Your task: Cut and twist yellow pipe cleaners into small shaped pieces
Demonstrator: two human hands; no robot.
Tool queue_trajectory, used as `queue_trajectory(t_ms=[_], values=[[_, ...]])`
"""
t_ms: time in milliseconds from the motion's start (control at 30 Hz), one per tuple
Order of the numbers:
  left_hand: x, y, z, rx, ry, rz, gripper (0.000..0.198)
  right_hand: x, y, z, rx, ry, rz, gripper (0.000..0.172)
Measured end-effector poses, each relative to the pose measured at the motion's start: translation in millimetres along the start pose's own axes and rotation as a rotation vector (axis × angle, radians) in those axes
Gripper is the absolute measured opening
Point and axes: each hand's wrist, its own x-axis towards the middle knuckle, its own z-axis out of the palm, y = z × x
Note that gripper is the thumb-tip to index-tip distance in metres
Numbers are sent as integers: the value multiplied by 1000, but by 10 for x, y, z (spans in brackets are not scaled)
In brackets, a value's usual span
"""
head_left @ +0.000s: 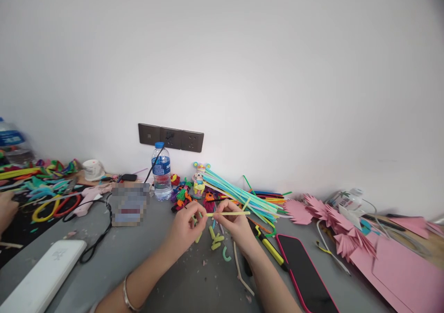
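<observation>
Forearms (pixel 149 272) nearest, slanting up from the lower edge and converging. Left hand (pixel 189 221) turned inward, fingers curled, pinching one end of a pale-yellow stem (pixel 239 213); right hand (pixel 231 217) pinches it just beside. Stem near level, above grey table (pixel 194 287), short yellow pieces (pixel 215 245) below.

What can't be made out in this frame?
In the head view:
Yellow strip: partly hidden by the right hand.
Another person's hand: cut off by the left edge.
Phone: near end cut off by the bottom edge.
Object near the bottle: blurred by pixelation, unidentifiable.
</observation>
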Motion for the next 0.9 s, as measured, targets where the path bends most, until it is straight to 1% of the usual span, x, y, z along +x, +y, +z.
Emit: queue_trajectory(t_ms=[67,167,300,367,433,567,700,767,900], values=[[-1,17,31,-202,27,-114,17,-15,27,84,25,63,-41,27],[-27,19,105,-532,64,-297,22,-56,64,212,-1,164,-155,21],[-58,-23,182,-928,114,-522,27,-126,85,277,-226,266,-326,10],[-52,-36,183,-1063,121,-587,27,-145,87,257,-312,276,-364,5],[-35,-33,164,-1118,134,-604,26,-147,82,223,-330,239,-374,3],[1,-7,131,-1138,195,-598,27,-128,39,180,-324,143,-444,6],[8,-18,138,-1166,251,-608,35,-131,-25,187,-423,113,-510,9],[5,-37,137,-1162,250,-615,40,-134,-50,184,-451,113,-510,9],[5,-72,119,-1109,189,-608,48,-106,-72,135,-422,80,-475,7]])
